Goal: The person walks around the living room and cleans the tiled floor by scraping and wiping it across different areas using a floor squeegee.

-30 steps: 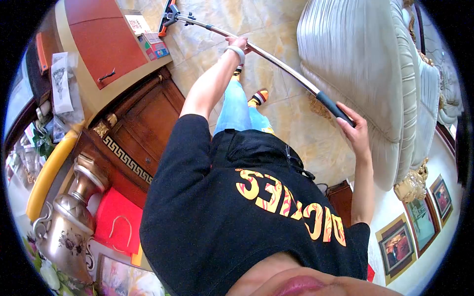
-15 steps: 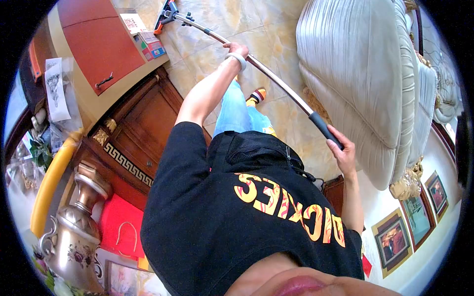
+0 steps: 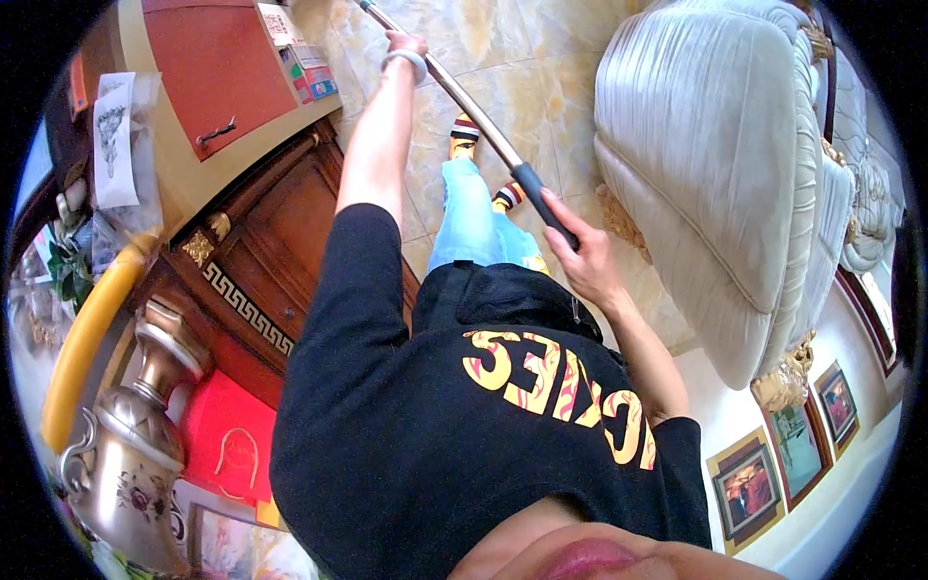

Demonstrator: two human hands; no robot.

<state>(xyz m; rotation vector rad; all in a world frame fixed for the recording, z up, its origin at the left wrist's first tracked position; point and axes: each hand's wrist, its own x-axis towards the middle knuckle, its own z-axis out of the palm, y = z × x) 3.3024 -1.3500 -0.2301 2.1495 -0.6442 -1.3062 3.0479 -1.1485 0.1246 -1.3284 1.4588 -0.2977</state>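
Note:
A long metal mop pole (image 3: 474,111) with a dark grip (image 3: 543,200) slants across the upper middle of the view. My left hand (image 3: 408,44), with a pale bangle at the wrist, is closed round the pole near the top edge. My right hand (image 3: 590,259) wraps the dark grip at the pole's near end, thumb lying along it. The mop's head is outside the view now. Below the pole are my feet in striped footwear (image 3: 464,135), on the tiled floor (image 3: 570,106).
On the left stands a brown wooden cabinet (image 3: 280,222) with a red top (image 3: 217,68) and small boxes (image 3: 311,72). Nearer are a silver vase (image 3: 130,474) and a red bag (image 3: 227,435). A large pale sofa (image 3: 696,184) stands on the right, framed pictures (image 3: 747,491) beyond.
Both hands have moved forward and left with the pole. My left arm is stretched further out. The mop's head has passed out of view at the top, and one foot has come into sight.

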